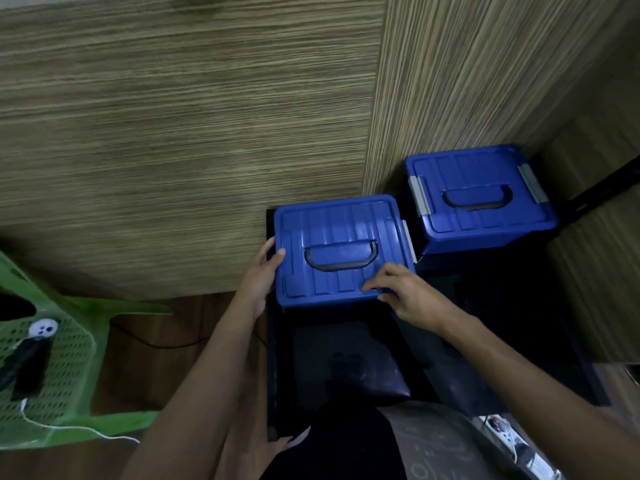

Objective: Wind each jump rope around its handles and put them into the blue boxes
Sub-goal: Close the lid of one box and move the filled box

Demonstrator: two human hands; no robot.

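Two blue boxes with lids on stand on a dark surface by the wooden wall. The near blue box (341,251) has a black carry handle on its lid. My left hand (261,275) grips its left edge, thumb on top of the lid. My right hand (398,289) rests its fingertips on the lid's front right edge. The far blue box (479,199) sits behind and to the right, with grey latches on both sides. A jump rope (33,355) with a black handle, a white end and a white cord lies on the green stool at the left.
A green perforated plastic stool (72,351) stands at the left on a brown floor. The dark stand (346,368) under the boxes stretches toward me. Wood-grain panels form a corner behind the boxes. A black cable runs across the floor.
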